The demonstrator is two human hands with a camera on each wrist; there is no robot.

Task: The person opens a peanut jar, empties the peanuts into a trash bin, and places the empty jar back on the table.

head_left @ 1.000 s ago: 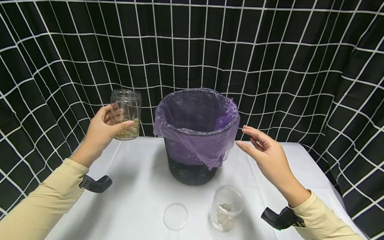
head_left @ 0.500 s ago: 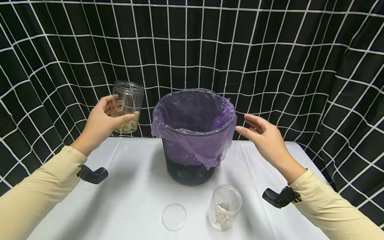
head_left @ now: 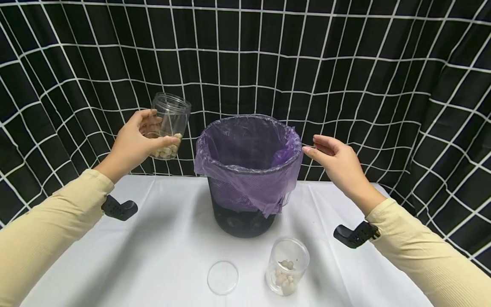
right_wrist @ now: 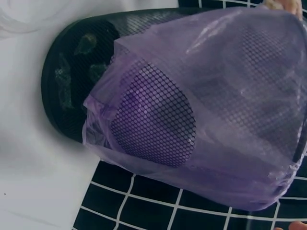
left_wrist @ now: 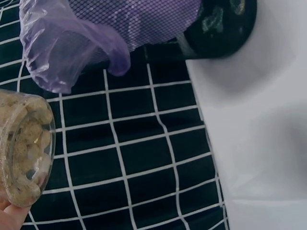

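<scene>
My left hand (head_left: 130,138) grips a clear plastic jar (head_left: 173,117) above the table's back edge, to the left of the waste bin. The jar leans slightly right, its open mouth up, with small beige lumps (head_left: 168,150) in the bottom. In the left wrist view the lumps (left_wrist: 31,143) press against the jar's base. The black mesh waste bin (head_left: 242,224) is lined with a purple plastic bag (head_left: 253,185) folded over its rim. Beside the rim on the right, my right hand (head_left: 339,164) is raised with loosely bent fingers, holding nothing.
A second clear jar (head_left: 297,260) with pale lumps stands open on the white table (head_left: 172,256), in front of the bin. To its left lies a round clear lid (head_left: 223,278). A black curtain (head_left: 245,72) with white grid lines surrounds the table.
My left hand has lifted the jar and moved it slightly right; the jar has tipped towards the bin. My right hand has risen beside the bin's rim. The bin stands still.
</scene>
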